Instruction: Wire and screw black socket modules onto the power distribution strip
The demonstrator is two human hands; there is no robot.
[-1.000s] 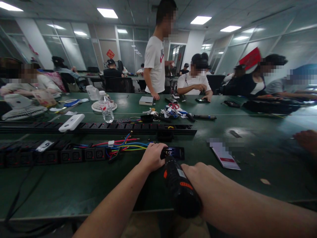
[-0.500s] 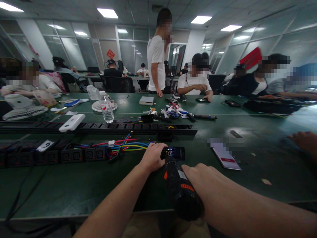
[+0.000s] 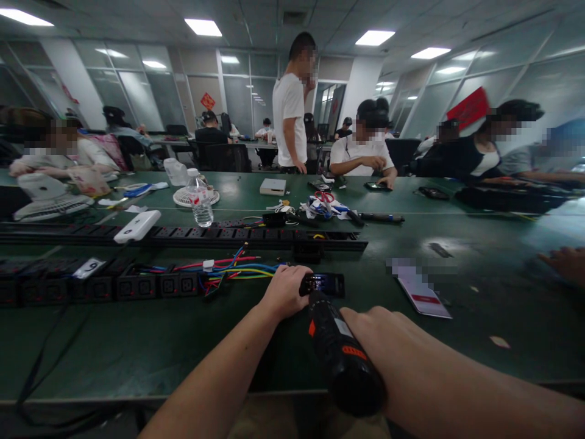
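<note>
My left hand (image 3: 287,291) is closed on a small black module (image 3: 336,285) at the end of several coloured wires (image 3: 249,268). The wires run left to a black socket strip (image 3: 150,285) lying on the green table. My right hand (image 3: 377,341) grips a black power screwdriver with orange marks (image 3: 346,360). Its front end points at the module, close beside my left fingers; the tip itself is too dark to make out. The fingers wrapped round the tool's far side are hidden.
Behind lies a second black strip (image 3: 338,244) with a white box (image 3: 137,226) on it. Beyond are a bottle (image 3: 201,204) and red scissors (image 3: 324,196). A phone (image 3: 423,292) lies at right, near another person's hand (image 3: 564,259). People sit around; one stands (image 3: 290,122).
The view has shifted slightly, so everything appears a little lower and further right. Both hands keep their hold on the module and the screwdriver.
</note>
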